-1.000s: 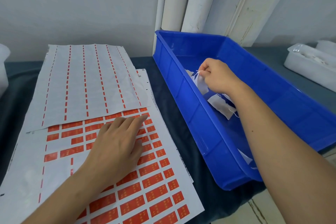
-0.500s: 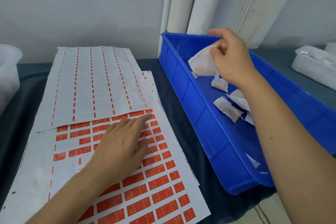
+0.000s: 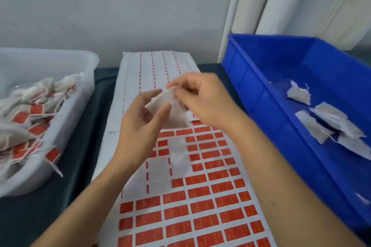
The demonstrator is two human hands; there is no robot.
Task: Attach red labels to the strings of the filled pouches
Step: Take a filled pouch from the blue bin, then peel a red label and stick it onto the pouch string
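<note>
Holding a small white fabric pouch [image 3: 170, 110] above the middle of the table, both hands meet over the label sheets. The right hand [image 3: 202, 98] pinches the pouch's upper edge between thumb and curled fingers, while the left hand [image 3: 140, 124] has its thumb and forefinger closed on the pouch's left side, the other fingers loosely bent beneath it. The frame is blurred here, so the pouch's string cannot be made out.

Below the hands lies a white backing sheet of red rectangular labels [image 3: 200, 206], printed in rows; a patch near its upper left is bare, with only thin red strips left. A second, nearly stripped white sheet [image 3: 152, 66] overlaps its far end, showing only dashed red lines. Both sheets rest on a dark tablecloth [image 3: 80, 166].

To the right, touching the sheets' edge, stands a blue rectangular plastic crate [image 3: 261, 94] holding several unlabelled white pouches [image 3: 329, 120] scattered over its floor. To the left, well apart from the crate, a translucent white plastic tub [image 3: 88, 62] is heaped with pouches already carrying red labels [image 3: 36, 110] on their strings; one tagged string hangs over the tub's near rim. White tubes [image 3: 253, 4] lean against the grey wall behind the crate.
</note>
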